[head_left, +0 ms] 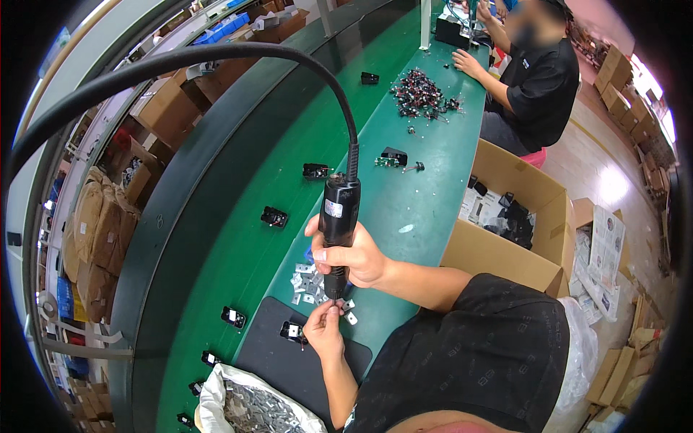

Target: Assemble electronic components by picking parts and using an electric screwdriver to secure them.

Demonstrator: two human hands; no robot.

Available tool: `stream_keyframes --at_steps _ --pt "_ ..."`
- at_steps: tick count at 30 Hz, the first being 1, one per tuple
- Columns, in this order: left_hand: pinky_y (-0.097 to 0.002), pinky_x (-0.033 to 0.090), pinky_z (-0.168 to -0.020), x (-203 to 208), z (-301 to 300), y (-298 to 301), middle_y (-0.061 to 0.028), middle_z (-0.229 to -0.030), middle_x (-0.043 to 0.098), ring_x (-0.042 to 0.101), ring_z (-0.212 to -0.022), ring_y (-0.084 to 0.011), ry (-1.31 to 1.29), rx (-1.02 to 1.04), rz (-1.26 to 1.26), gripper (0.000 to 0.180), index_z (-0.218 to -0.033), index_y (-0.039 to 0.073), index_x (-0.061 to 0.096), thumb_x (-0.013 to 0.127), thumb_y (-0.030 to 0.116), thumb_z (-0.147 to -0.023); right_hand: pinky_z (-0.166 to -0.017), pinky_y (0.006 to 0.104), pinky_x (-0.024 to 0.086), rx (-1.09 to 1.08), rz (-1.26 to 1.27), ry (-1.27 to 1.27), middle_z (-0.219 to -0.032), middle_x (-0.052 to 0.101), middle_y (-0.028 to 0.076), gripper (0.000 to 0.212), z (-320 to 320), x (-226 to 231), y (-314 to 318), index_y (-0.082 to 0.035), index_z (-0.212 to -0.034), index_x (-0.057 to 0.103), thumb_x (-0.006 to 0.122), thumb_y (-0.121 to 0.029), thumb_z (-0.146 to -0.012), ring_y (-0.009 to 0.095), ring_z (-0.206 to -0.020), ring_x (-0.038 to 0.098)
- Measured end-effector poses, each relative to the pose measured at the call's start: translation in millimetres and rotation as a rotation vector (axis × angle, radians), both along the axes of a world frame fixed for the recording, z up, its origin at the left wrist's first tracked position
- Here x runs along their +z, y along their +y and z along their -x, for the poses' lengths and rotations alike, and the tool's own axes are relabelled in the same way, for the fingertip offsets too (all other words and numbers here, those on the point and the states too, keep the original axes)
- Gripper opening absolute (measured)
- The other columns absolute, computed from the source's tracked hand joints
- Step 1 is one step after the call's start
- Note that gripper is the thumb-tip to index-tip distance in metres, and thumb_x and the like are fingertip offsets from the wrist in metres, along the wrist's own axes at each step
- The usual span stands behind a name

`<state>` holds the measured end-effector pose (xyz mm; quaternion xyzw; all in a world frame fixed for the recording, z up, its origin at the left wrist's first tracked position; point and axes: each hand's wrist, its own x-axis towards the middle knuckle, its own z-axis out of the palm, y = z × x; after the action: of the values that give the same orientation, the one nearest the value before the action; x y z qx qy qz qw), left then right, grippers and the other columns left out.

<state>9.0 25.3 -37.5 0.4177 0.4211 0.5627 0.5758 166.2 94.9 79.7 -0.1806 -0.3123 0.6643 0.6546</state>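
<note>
Factory assembly workshop, long green conveyor belt (216,267) carrying spaced black housings (274,216), green desk (433,202) alongside, heaped small parts (421,94), corded power driver (339,227), seated co-worker (538,105) farther along, cardboard boxes (164,110) piled on both sides

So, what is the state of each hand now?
Right hand: closed, holding the black screwdriver.
Left hand: closed at the screwdriver's tip; whether it pinches anything cannot be told.
</note>
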Motion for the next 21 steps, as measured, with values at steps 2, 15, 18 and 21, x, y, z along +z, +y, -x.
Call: stream_keyframes --at_steps 2,15,18,21 --pt "-0.0238 0.049 -0.068 0.6 -1.4 -0.6 -0.0143 -0.086 0.066 0.060 -0.071 -0.0146 -0.024 0.009 -0.002 0.015 -0.100 -0.006 0.060 0.058 -0.004 -0.085 -0.056 0.0277 0.044 -0.002 0.000 0.002 -0.070 0.055 0.005 0.034 -0.5 0.7 0.0 -0.004 -0.105 0.049 0.063 0.001 -0.074 0.013 -0.058 0.053" --pt "-0.0255 0.050 -0.067 -1.2 -2.9 -4.1 -0.0167 -0.085 0.066 0.060 -0.069 -0.0152 -0.096 0.003 0.000 0.014 -0.098 -0.006 0.062 0.058 -0.004 -0.085 -0.056 0.0272 0.044 0.033 -0.039 0.036 -0.070 0.054 0.005 0.035 -2.3 -4.5 -2.5 -0.004 -0.105 0.048 0.064 0.000 -0.074 0.012 -0.059 0.052" --pt "-0.0245 0.048 -0.066 -1.5 -4.9 -3.4 -0.0167 -0.085 0.066 0.060 -0.069 -0.0160 -0.084 0.021 -0.015 0.015 -0.098 -0.006 0.062 0.061 -0.004 -0.083 -0.057 0.0271 0.044 0.034 -0.039 0.014 -0.070 0.055 0.005 0.035 -2.3 -2.4 -3.3 -0.004 -0.105 0.049 0.064 0.000 -0.073 0.012 -0.059 0.052" --pt "-0.0258 0.052 -0.069 -2.3 -4.9 -5.3 -0.0172 -0.086 0.067 0.062 -0.071 -0.0151 -0.014 0.048 -0.042 0.016 -0.098 -0.007 0.062 0.059 -0.008 -0.082 -0.057 0.0271 0.044 0.026 -0.038 0.001 -0.071 0.055 0.005 0.035 -2.0 -6.8 -3.5 -0.004 -0.105 0.049 0.064 0.000 -0.074 0.012 -0.059 0.052"
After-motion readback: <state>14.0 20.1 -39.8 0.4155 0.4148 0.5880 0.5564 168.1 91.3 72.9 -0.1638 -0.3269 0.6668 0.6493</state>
